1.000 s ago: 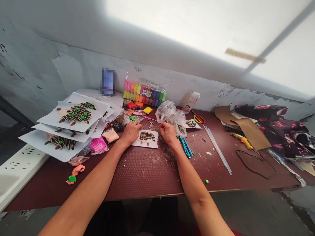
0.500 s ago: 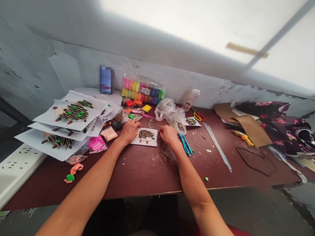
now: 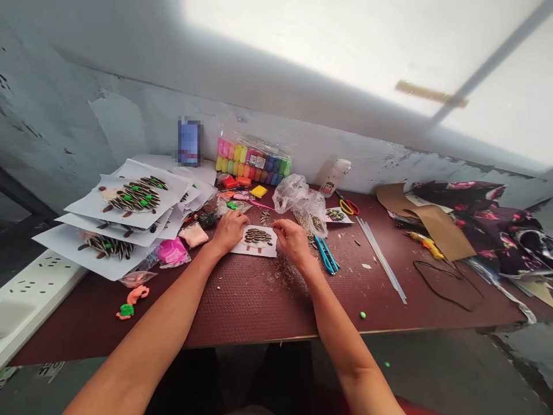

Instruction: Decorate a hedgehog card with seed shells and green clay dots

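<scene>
A small white card (image 3: 264,249) lies on the table, with a hedgehog picture (image 3: 258,236) whose back is covered in striped sunflower seeds. My left hand (image 3: 231,230) rests on the card's upper left edge, fingers curled together and holding it. At the right edge of the card, my right hand (image 3: 292,239) is closed in a pinch, its fingertips just above the paper. Whatever is in that pinch is too small to make out. Loose sunflower seeds (image 3: 265,217) lie just behind the card, and more seeds sit by a clear plastic bag (image 3: 298,196).
Left stands a stack of hedgehog pictures (image 3: 133,196) beside a white power strip (image 3: 30,288). Packs of coloured clay (image 3: 253,164), a white bottle (image 3: 334,177) and scissors (image 3: 348,206) are at the back. A teal cutter (image 3: 326,255), glue sticks (image 3: 382,259) and a yellow glue gun (image 3: 427,245) lie right.
My right hand has shifted slightly left, its pinched fingertips now closer to the card's upper right corner. My left hand stays on the card. The whole view has moved a little.
</scene>
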Tool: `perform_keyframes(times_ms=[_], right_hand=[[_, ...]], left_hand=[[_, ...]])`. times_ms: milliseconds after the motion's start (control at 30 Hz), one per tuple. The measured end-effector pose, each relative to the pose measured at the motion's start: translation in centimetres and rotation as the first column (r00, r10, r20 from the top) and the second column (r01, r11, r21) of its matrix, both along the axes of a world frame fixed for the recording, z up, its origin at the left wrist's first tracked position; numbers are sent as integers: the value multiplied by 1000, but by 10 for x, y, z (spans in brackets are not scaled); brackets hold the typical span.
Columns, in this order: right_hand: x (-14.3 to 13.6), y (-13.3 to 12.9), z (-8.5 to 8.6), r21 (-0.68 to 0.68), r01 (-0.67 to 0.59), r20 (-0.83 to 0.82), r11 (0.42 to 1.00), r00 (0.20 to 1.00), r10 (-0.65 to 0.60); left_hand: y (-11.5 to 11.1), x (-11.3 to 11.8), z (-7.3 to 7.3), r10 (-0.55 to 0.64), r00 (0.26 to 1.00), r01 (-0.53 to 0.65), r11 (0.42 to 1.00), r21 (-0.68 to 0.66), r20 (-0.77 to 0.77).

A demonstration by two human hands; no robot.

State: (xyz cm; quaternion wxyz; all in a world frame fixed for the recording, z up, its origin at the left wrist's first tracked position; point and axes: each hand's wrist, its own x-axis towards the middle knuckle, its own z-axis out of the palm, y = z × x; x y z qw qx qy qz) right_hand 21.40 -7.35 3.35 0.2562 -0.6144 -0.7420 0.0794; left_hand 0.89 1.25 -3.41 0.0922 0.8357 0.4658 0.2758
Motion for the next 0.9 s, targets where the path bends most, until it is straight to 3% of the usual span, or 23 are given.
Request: perform_keyframes(times_ms=[133, 233, 500, 900], right_hand=[[-2, -6, -12, -7, -106, -19, 994, 994, 106], [-3, -10, -17, -31, -100, -5, 995, 995, 100], [-7, -14, -13, -52, -120, 104, 991, 987, 125], [-11, -15, -15, -103, -115, 115, 988, 985, 126]], left_hand=[[-1, 0, 1, 2, 1000, -2, 1000, 13, -14], [-2, 1, 2, 9, 1000, -9, 1000, 20, -17], [-4, 1, 4, 11, 1000, -10, 1000, 10, -24], [-2, 0, 0, 5, 1000, -5, 1000, 27, -9]])
